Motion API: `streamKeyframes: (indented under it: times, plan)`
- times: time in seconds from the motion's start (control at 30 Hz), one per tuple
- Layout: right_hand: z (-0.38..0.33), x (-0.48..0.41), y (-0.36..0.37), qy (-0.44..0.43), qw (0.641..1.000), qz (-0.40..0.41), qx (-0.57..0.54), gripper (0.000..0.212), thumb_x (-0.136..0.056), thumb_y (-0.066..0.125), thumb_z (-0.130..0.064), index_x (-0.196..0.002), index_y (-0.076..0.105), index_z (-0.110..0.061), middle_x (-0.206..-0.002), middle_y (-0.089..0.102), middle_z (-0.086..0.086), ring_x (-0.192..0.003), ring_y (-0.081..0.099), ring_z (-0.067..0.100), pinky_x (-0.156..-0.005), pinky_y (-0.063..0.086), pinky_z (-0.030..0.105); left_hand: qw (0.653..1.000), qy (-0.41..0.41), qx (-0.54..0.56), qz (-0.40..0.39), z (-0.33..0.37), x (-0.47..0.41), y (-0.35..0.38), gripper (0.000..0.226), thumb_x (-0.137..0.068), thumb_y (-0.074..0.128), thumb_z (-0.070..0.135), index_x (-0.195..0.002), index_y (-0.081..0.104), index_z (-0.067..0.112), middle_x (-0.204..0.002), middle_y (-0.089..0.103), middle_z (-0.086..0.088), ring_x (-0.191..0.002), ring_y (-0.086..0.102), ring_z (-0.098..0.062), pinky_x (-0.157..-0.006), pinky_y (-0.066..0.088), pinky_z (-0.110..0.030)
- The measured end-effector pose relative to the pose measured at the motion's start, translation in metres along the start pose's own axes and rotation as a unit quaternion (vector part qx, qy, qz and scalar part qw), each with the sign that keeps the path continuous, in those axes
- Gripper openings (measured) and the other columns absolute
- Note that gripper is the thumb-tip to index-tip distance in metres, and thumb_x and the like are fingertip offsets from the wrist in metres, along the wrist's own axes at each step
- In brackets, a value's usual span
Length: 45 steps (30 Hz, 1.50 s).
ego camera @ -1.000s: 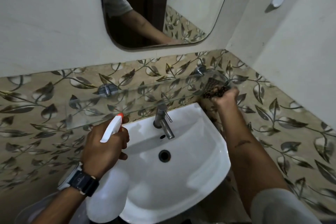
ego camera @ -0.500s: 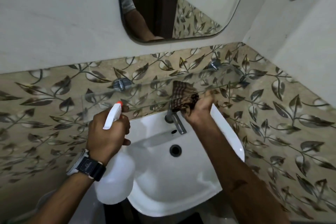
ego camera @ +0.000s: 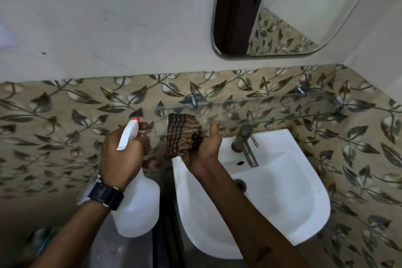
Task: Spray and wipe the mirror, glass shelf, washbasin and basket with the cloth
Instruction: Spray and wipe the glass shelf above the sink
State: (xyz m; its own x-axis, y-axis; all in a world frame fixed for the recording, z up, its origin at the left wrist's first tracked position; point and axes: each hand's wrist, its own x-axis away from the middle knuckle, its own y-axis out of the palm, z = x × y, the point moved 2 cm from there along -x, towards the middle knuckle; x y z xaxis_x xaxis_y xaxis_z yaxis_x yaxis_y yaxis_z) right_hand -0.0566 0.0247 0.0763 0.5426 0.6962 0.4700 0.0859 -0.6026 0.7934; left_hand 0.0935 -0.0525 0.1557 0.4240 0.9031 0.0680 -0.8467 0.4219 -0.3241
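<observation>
My left hand point(ego camera: 121, 154) grips the neck of a white spray bottle point(ego camera: 139, 206) with an orange nozzle, held to the left of the washbasin. My right hand point(ego camera: 205, 148) holds a brown striped cloth point(ego camera: 183, 135) against the left end of the glass shelf point(ego camera: 272, 111), with part of the cloth under the glass. The white washbasin point(ego camera: 282, 202) sits below the shelf with a metal tap point(ego camera: 245, 143). The mirror point(ego camera: 293, 6) hangs on the wall at the upper right. No basket is in view.
Leaf-patterned tiles point(ego camera: 65, 128) cover the lower wall, with plain white wall above. Two chrome brackets point(ego camera: 193, 99) fix the shelf to the tiles. The corner wall rises at the far right. Something green lies blurred on the floor point(ego camera: 43, 237) at bottom left.
My right hand has slid the cloth along the glass shelf from its right end to its left end. The camera has swung left. The spray bottle stays in my left hand.
</observation>
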Motion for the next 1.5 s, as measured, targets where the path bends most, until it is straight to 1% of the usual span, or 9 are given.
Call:
streamKeyframes:
  times: [0.1,0.23,0.4,0.5,0.77,0.9,1.07,1.2,1.5]
  plan:
    - [0.024,-0.004,0.005,0.000,0.999,0.010,0.052,0.095,-0.087,0.033,-0.084,-0.127,0.068,-0.004,-0.126,0.066,0.015,-0.106,0.065,0.031,-0.080,0.056,0.035,1.000,-0.005,0.006,0.012,0.003,0.004,-0.014,0.043,-0.061,0.051,0.022,-0.095,0.079,0.017,-0.077,0.073,-0.018,-0.069,0.068,-0.035,-0.060,0.060,-0.041]
    - [0.040,-0.002,0.010,0.016,0.995,0.009,0.102,0.095,-0.088,0.027,-0.085,-0.128,0.069,-0.010,-0.127,0.071,0.017,-0.123,0.063,0.035,-0.113,0.045,0.048,1.000,0.017,-0.006,0.014,0.006,0.004,-0.021,0.040,-0.066,0.052,0.021,-0.095,0.079,0.020,-0.078,0.075,-0.018,-0.079,0.071,-0.039,-0.075,0.062,-0.057]
    - [0.057,0.001,0.013,0.058,0.988,-0.029,0.141,0.102,-0.086,0.023,-0.088,-0.136,0.064,-0.008,-0.134,0.066,0.018,-0.129,0.059,0.035,-0.117,0.038,0.052,0.999,0.025,-0.025,0.021,0.009,0.010,-0.017,0.012,-0.068,0.050,0.023,-0.067,0.060,0.017,-0.078,0.067,-0.022,-0.073,0.059,-0.040,-0.072,0.051,-0.047]
    - [0.063,0.012,0.001,0.091,0.983,-0.035,0.153,0.098,-0.090,0.022,-0.084,-0.133,0.066,-0.008,-0.133,0.066,0.018,-0.118,0.065,0.033,-0.103,0.051,0.044,1.000,0.028,-0.008,0.004,0.004,0.008,-0.014,0.035,-0.070,0.051,0.022,-0.085,0.070,-0.004,-0.080,0.068,-0.034,-0.073,0.064,-0.051,-0.072,0.056,-0.058]
    - [0.030,0.053,-0.105,0.041,0.991,0.115,0.062,0.081,-0.095,0.041,-0.071,-0.131,0.065,-0.003,-0.119,0.073,0.021,-0.111,0.069,0.035,-0.093,0.057,0.044,0.998,0.030,0.003,-0.056,-0.022,0.016,0.013,0.029,-0.075,0.055,0.015,-0.090,0.079,0.011,-0.070,0.071,-0.018,-0.062,0.067,-0.040,-0.064,0.062,-0.057]
    - [-0.010,0.078,-0.156,-0.033,0.980,0.191,0.033,0.075,-0.097,0.042,-0.068,-0.136,0.061,-0.007,-0.126,0.069,0.018,-0.114,0.065,0.033,-0.091,0.053,0.043,0.995,-0.016,0.010,-0.097,-0.056,0.037,0.042,0.022,-0.081,0.059,0.017,-0.088,0.077,0.007,-0.061,0.066,-0.012,-0.045,0.061,-0.011,-0.049,0.050,-0.030]
    - [-0.046,0.100,-0.180,-0.101,0.974,0.193,0.066,0.085,-0.076,0.071,-0.069,-0.137,0.061,-0.011,-0.131,0.066,0.011,-0.117,0.063,0.026,-0.095,0.052,0.037,0.981,-0.101,0.019,-0.166,-0.085,0.055,0.085,0.020,-0.099,0.057,0.010,-0.102,0.074,0.000,-0.071,0.064,-0.015,-0.048,0.057,-0.014,-0.037,0.048,-0.022]
    - [-0.062,0.115,-0.171,-0.093,0.984,0.129,0.080,0.027,-0.100,0.058,-0.038,-0.100,0.062,-0.012,-0.061,0.051,-0.010,-0.046,0.050,0.004,-0.040,0.044,0.021,0.974,-0.089,-0.001,-0.210,-0.079,0.061,0.107,0.022,-0.089,0.057,0.012,-0.105,0.073,0.011,-0.082,0.067,-0.006,-0.059,0.062,-0.017,-0.048,0.061,-0.035]
    - [-0.078,0.125,-0.180,-0.186,0.943,0.239,0.140,0.028,-0.104,0.054,-0.028,-0.089,0.065,-0.007,-0.052,0.063,-0.007,-0.041,0.058,0.005,-0.039,0.045,0.017,0.969,-0.094,-0.039,-0.226,-0.081,0.069,0.128,0.053,-0.070,0.047,0.028,-0.109,0.077,0.007,-0.109,0.075,-0.009,-0.087,0.071,-0.034,-0.047,0.056,-0.031]
